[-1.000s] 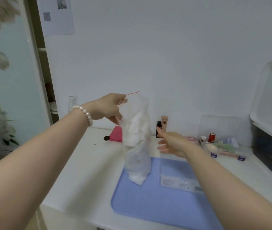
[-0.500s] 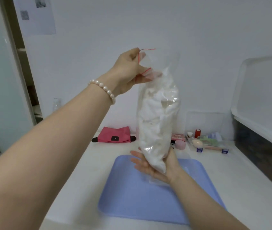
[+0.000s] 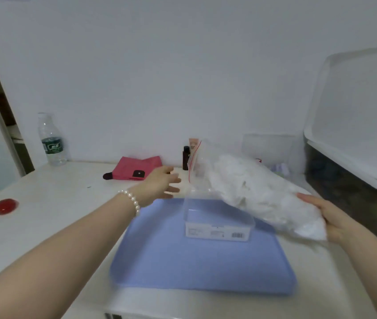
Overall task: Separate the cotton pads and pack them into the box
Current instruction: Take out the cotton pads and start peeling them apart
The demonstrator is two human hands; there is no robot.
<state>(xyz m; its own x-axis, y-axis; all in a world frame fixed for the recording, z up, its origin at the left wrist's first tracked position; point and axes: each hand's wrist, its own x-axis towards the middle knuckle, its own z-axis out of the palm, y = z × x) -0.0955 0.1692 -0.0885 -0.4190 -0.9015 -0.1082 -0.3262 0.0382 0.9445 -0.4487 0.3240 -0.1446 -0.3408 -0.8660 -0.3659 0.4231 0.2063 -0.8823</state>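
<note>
Clear plastic bag (image 3: 247, 187) of cotton pads (image 3: 263, 192) lies tilted above the clear box (image 3: 217, 217), which sits on a blue tray (image 3: 201, 261) on the white surface (image 3: 44, 215). Right hand (image 3: 330, 217) has its grip around the bag's bottom end. Left hand (image 3: 159, 185) reaches toward the bag mouth, fingers extended, grip empty.
</note>
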